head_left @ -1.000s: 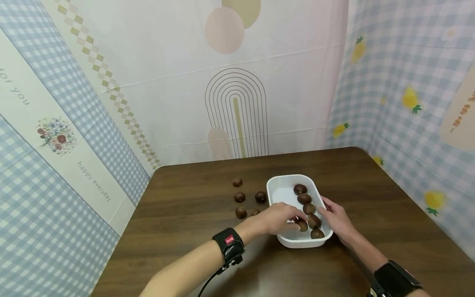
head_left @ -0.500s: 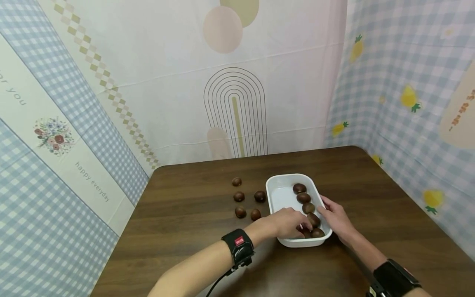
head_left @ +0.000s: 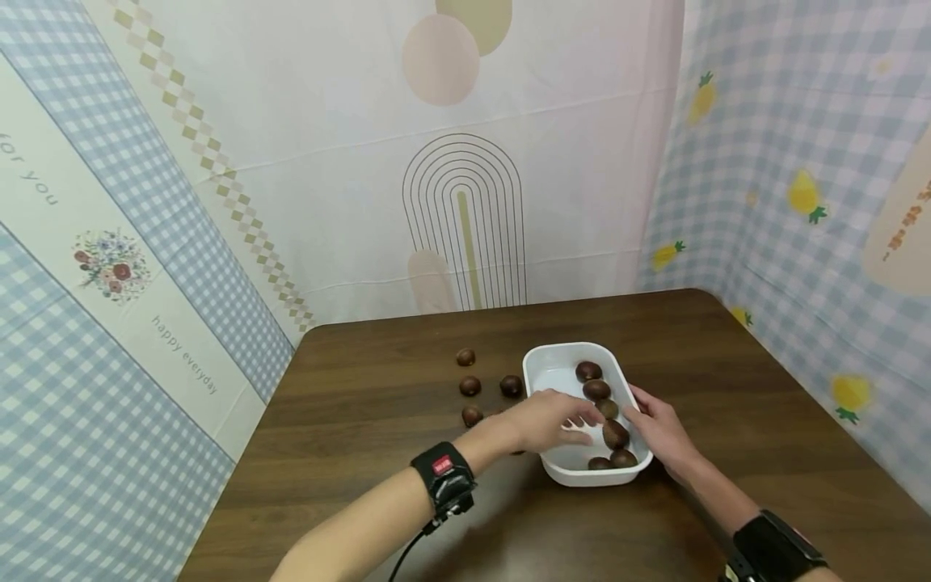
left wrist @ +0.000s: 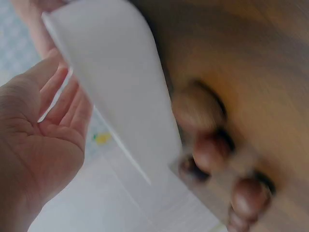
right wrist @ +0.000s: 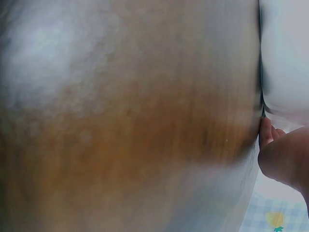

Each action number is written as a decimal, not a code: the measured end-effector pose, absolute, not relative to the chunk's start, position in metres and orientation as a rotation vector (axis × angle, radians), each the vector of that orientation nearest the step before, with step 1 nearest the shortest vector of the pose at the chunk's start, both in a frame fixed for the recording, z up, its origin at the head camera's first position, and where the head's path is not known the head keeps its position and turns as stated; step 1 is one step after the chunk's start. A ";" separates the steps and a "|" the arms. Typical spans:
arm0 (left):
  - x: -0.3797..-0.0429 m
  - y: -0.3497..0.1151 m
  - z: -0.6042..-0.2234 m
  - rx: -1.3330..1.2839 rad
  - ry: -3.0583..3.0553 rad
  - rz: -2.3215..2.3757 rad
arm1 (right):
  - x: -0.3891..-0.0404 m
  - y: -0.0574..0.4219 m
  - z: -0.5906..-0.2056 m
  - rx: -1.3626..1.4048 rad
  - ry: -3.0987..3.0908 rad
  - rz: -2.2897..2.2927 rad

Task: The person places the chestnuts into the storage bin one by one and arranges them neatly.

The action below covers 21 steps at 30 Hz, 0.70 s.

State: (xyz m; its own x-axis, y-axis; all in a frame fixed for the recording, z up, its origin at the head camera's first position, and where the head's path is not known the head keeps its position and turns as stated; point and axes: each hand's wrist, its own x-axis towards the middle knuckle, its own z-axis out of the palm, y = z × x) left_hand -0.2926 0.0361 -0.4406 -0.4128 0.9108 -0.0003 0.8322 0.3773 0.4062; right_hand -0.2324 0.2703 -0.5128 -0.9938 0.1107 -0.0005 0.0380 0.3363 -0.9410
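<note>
A white rectangular tray [head_left: 541, 364] stands on the table, with several brown chestnuts [head_left: 616, 435] along its right side and near end. My left hand [head_left: 553, 420] hovers over the tray's left rim, its fingers loosely spread and holding nothing. In the left wrist view the same hand [left wrist: 43, 140] has a bare palm beside the tray wall [left wrist: 116, 72]. At the right rim, my right hand [head_left: 663, 432] grips the tray, thumb over the edge and fingers outside. The right wrist view shows only part of that hand [right wrist: 287, 154] against the tray.
Several loose chestnuts [head_left: 469, 386] lie on the dark wooden table [head_left: 364, 436] left of the tray, some partly hidden by my left hand. A cable [head_left: 404, 558] hangs from the left wristband [head_left: 444, 482]. Patterned cloth [head_left: 327, 162] hangs behind the table.
My left hand went down with a chestnut to the tray's near end, let it go there, then drew back up and left. The right hand keeps its grip on the tray.
</note>
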 end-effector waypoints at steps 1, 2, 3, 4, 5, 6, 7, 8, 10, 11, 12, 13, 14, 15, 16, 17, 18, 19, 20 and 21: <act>-0.296 0.028 -0.438 1.571 2.429 0.546 | -0.232 0.270 -0.513 -0.144 -2.526 1.776; -0.299 0.019 -0.435 1.579 2.450 0.578 | -0.232 0.270 -0.513 -0.147 -2.538 1.782; -0.302 0.009 -0.432 1.571 2.471 0.613 | -0.232 0.270 -0.513 -0.151 -2.546 1.791; -0.305 -0.001 -0.429 1.552 2.493 0.652 | -0.232 0.270 -0.512 -0.153 -2.546 1.804; -0.307 -0.012 -0.427 1.535 2.517 0.689 | -0.232 0.270 -0.512 -0.154 -2.543 1.812; -0.309 -0.023 -0.425 1.506 2.530 0.731 | -0.231 0.270 -0.511 -0.151 -2.537 1.815; -0.310 -0.035 -0.424 1.475 2.546 0.766 | -0.232 0.270 -0.511 -0.148 -2.525 1.821; -0.310 -0.047 -0.424 1.447 2.557 0.800 | -0.232 0.269 -0.511 -0.145 -2.515 1.826; -0.309 -0.070 -0.426 1.402 2.564 0.849 | -0.232 0.269 -0.510 -0.142 -2.497 1.834; -0.308 -0.081 -0.429 1.387 2.561 0.865 | -0.232 0.270 -0.511 -0.146 -2.503 1.826; -0.307 -0.091 -0.432 1.368 2.556 0.873 | -0.232 0.270 -0.511 -0.151 -2.509 1.820; -0.304 -0.101 -0.436 1.361 2.555 0.869 | -0.232 0.271 -0.511 -0.154 -2.514 1.815; -0.301 -0.110 -0.441 1.347 2.547 0.869 | -0.232 0.271 -0.512 -0.156 -2.521 1.809; -0.298 -0.118 -0.446 1.335 2.537 0.864 | -0.233 0.272 -0.513 -0.155 -2.530 1.800; -0.295 -0.127 -0.451 1.322 2.526 0.860 | -0.233 0.272 -0.513 -0.157 -2.541 1.791; -0.291 -0.134 -0.456 1.313 2.517 0.855 | -0.233 0.272 -0.514 -0.154 -2.540 1.792; -0.287 -0.142 -0.460 1.300 2.504 0.848 | -0.233 0.272 -0.514 -0.152 -2.539 1.798; -0.284 -0.148 -0.464 1.291 2.496 0.836 | -0.233 0.272 -0.514 -0.151 -2.541 1.801; -0.280 -0.154 -0.467 1.275 2.485 0.832 | -0.233 0.272 -0.514 -0.149 -2.545 1.801; -0.277 -0.159 -0.470 1.270 2.479 0.820 | -0.233 0.272 -0.514 -0.145 -2.545 1.804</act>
